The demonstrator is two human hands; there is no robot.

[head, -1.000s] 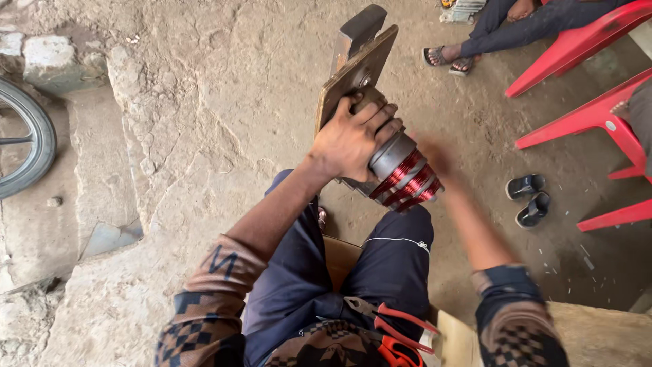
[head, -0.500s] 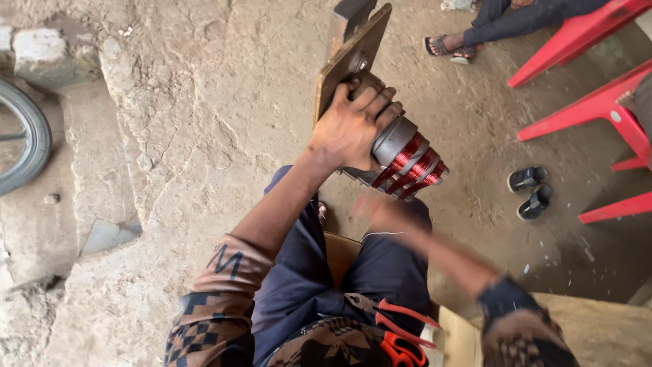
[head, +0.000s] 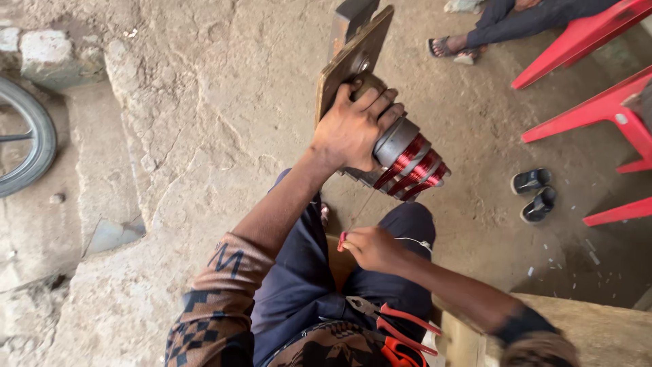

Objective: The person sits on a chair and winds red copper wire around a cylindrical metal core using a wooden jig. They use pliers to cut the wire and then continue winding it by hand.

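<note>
My left hand (head: 353, 126) grips a grey metal cylinder wound with red wire coils (head: 411, 166), which is fixed to a brown board (head: 350, 61) standing on edge in front of me. My right hand (head: 370, 248) is lower, above my knee, pinching a thin red wire (head: 358, 212) that runs up toward the coils. Pliers with red handles (head: 394, 319) lie in my lap on my dark trousers.
Red plastic chairs (head: 598, 81) stand at the right, with a seated person's sandalled feet (head: 448, 49) near the top. A pair of black sandals (head: 533, 194) lies on the dirt floor. A wheel (head: 30, 146) is at the left edge, a wooden bench (head: 598, 326) at bottom right.
My right hand came away from the coils and moved down toward my lap, drawing the thin wire out. My left hand kept its grip on the cylinder.
</note>
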